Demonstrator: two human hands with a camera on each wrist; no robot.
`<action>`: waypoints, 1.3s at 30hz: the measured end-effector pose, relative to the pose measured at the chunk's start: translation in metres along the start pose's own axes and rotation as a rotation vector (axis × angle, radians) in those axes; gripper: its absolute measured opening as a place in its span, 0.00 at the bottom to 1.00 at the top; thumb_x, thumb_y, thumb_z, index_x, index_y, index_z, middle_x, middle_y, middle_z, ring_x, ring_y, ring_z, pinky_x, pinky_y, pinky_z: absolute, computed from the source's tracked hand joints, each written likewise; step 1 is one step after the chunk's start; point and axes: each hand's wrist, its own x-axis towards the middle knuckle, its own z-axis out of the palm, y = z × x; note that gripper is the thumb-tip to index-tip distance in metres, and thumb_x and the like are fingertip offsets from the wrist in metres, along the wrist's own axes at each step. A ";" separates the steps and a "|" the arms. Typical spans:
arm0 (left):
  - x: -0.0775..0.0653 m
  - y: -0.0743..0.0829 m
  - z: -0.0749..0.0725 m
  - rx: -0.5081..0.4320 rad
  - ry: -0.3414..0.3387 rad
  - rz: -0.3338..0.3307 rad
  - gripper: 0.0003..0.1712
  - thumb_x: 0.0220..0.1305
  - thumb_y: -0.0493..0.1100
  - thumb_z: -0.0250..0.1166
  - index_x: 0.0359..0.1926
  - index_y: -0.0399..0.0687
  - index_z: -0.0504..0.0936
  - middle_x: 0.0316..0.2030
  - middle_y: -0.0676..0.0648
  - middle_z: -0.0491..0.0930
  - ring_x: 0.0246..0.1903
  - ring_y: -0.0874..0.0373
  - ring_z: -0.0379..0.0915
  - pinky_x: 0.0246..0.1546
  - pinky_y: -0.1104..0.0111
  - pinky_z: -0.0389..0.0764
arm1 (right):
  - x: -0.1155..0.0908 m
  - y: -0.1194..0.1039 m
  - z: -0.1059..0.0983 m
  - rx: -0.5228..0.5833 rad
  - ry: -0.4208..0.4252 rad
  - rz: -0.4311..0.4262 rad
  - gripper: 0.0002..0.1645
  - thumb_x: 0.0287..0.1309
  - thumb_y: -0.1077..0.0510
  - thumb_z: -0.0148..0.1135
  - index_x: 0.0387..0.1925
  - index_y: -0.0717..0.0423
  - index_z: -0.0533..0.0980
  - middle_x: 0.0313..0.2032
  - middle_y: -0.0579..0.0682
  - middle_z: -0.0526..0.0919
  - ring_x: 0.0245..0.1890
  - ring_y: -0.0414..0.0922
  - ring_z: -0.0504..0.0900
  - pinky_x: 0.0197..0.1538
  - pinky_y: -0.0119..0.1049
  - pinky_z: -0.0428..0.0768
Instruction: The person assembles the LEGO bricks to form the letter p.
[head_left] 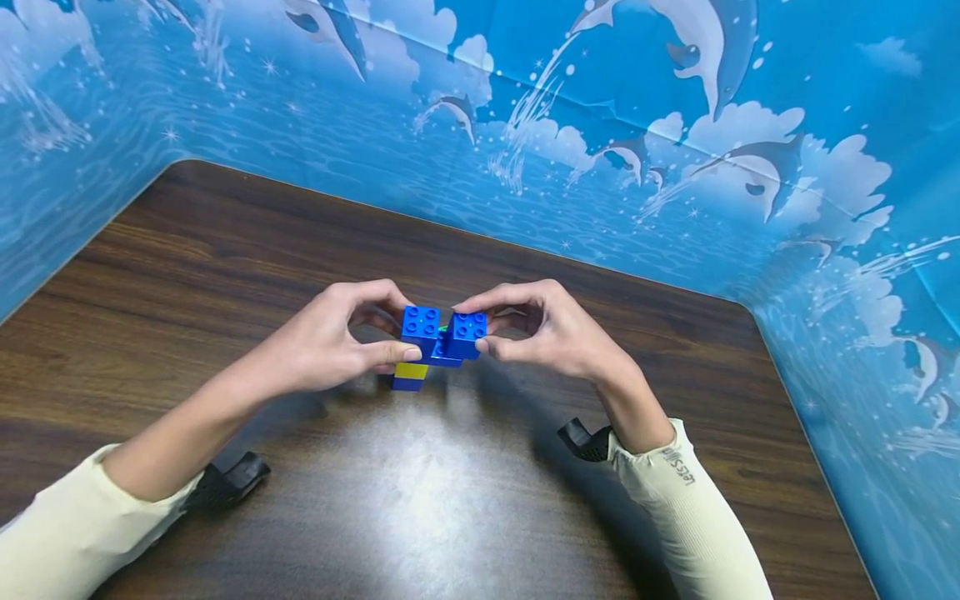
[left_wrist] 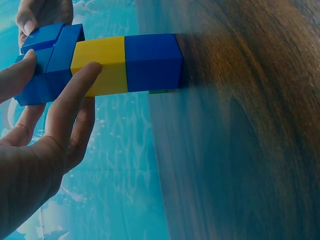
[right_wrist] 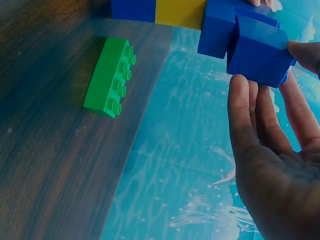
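A small tower of toy building bricks stands upright on the table. Its base is a blue brick, with a yellow brick on it and a longer blue brick across the top. My left hand grips the tower's left side, thumb on the upper left blue brick and one fingertip on the yellow brick. Between thumb and fingers, my right hand pinches another square blue brick at the right end of the long one. In the right wrist view it sits slightly tilted against that brick.
A green brick lies on the wooden table behind the tower, mostly hidden in the head view. Beyond the table's far edge hangs a blue backdrop with dolphins. Black wrist mounts jut out below both sleeves.
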 end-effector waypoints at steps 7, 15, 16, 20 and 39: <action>0.001 0.000 0.000 0.015 0.003 0.015 0.17 0.66 0.43 0.79 0.51 0.43 0.84 0.48 0.42 0.88 0.49 0.48 0.87 0.57 0.41 0.83 | 0.000 -0.003 -0.002 -0.034 -0.001 -0.015 0.24 0.61 0.69 0.70 0.59 0.56 0.86 0.53 0.51 0.90 0.49 0.47 0.85 0.59 0.40 0.87; 0.002 0.000 0.001 -0.003 -0.006 0.018 0.18 0.66 0.43 0.79 0.52 0.42 0.84 0.49 0.41 0.88 0.48 0.49 0.87 0.49 0.51 0.88 | -0.002 -0.004 -0.003 -0.054 -0.010 -0.018 0.25 0.61 0.69 0.70 0.59 0.55 0.86 0.52 0.50 0.90 0.49 0.46 0.85 0.59 0.51 0.87; 0.002 0.000 0.001 -0.004 -0.006 0.017 0.18 0.66 0.43 0.79 0.52 0.42 0.84 0.49 0.41 0.88 0.48 0.49 0.87 0.48 0.52 0.88 | -0.003 -0.004 -0.003 -0.058 -0.007 -0.019 0.25 0.61 0.69 0.70 0.59 0.55 0.87 0.52 0.49 0.90 0.49 0.46 0.85 0.60 0.49 0.87; 0.001 0.000 0.001 -0.005 -0.007 0.014 0.18 0.66 0.43 0.79 0.52 0.42 0.84 0.49 0.41 0.88 0.48 0.50 0.87 0.48 0.53 0.88 | -0.004 -0.004 -0.003 -0.062 0.003 -0.020 0.25 0.61 0.69 0.71 0.59 0.55 0.87 0.52 0.49 0.91 0.48 0.45 0.85 0.58 0.41 0.88; 0.000 0.000 -0.002 0.001 -0.005 -0.004 0.16 0.66 0.42 0.79 0.50 0.44 0.84 0.47 0.43 0.88 0.48 0.50 0.87 0.54 0.49 0.86 | -0.002 -0.009 -0.003 -0.112 -0.011 -0.023 0.25 0.60 0.70 0.71 0.59 0.55 0.87 0.47 0.48 0.91 0.45 0.51 0.82 0.51 0.41 0.88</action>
